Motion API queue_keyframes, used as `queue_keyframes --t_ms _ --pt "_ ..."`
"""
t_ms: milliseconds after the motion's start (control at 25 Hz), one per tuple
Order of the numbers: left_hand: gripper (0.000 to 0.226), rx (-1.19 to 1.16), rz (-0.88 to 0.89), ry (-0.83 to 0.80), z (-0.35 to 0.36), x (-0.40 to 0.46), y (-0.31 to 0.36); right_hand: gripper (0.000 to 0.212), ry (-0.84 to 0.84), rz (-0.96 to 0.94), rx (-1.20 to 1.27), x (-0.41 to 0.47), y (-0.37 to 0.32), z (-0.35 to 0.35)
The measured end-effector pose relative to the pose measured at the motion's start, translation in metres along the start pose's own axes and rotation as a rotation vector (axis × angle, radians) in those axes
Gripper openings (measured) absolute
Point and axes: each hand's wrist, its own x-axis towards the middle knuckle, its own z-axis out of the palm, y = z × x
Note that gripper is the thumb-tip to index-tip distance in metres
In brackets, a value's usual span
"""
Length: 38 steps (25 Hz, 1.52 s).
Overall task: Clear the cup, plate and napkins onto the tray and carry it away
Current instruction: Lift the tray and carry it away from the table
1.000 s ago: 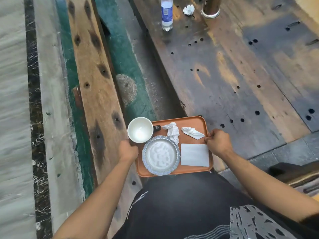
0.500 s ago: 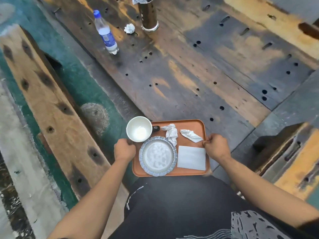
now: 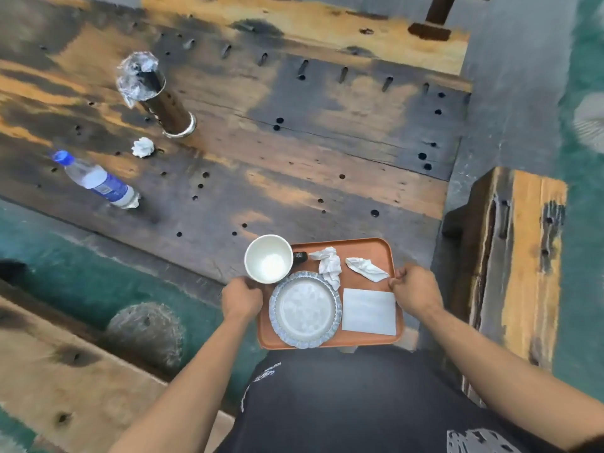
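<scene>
An orange tray [image 3: 376,248] is held in the air in front of my body, just off the near edge of the wooden table. My left hand [image 3: 242,297] grips its left rim and my right hand [image 3: 413,291] grips its right rim. On the tray stand a white cup [image 3: 268,259] at the far left and a silver scalloped plate [image 3: 305,310] near me. Two crumpled napkins [image 3: 330,264] [image 3: 366,269] lie at the far side, and a flat folded napkin [image 3: 368,311] lies at the near right.
The worn wooden table [image 3: 294,158] carries a water bottle [image 3: 98,181], a crumpled tissue [image 3: 143,147] and a dark cylinder with foil on top [image 3: 153,93]. Wooden benches stand at the left [image 3: 65,371] and right [image 3: 516,263]. Green floor shows between them.
The view has swung round to the right while I carry the tray; the table and bottle now lie further left and the right bench has come into view. Both hands keep their grip.
</scene>
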Motion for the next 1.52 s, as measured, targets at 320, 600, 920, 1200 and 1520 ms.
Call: queue_keyframes --t_ms 320,600,920,1200,1520 --pt "0.016 0.112 0.176 -0.152 -0.021 0.064 0.042 0.021 0.101 0.209 0.139 -0.014 -0.016 0.012" --pt "0.019 0.206 0.286 -0.213 -0.021 0.092 0.07 0.025 0.172 0.318 0.148 -0.019 -0.025 0.009" --pt "0.022 0.243 0.258 -0.22 -0.007 0.095 0.079 0.026 0.132 0.331 0.164 -0.011 -0.013 0.01" --pt "0.028 0.259 0.209 -0.237 0.012 0.101 0.074 0.017 0.092 0.367 0.168 0.001 -0.001 0.02" --pt "0.023 0.268 0.186 -0.254 0.043 0.11 0.08 0.024 0.129 0.423 0.164 0.011 0.022 0.034"
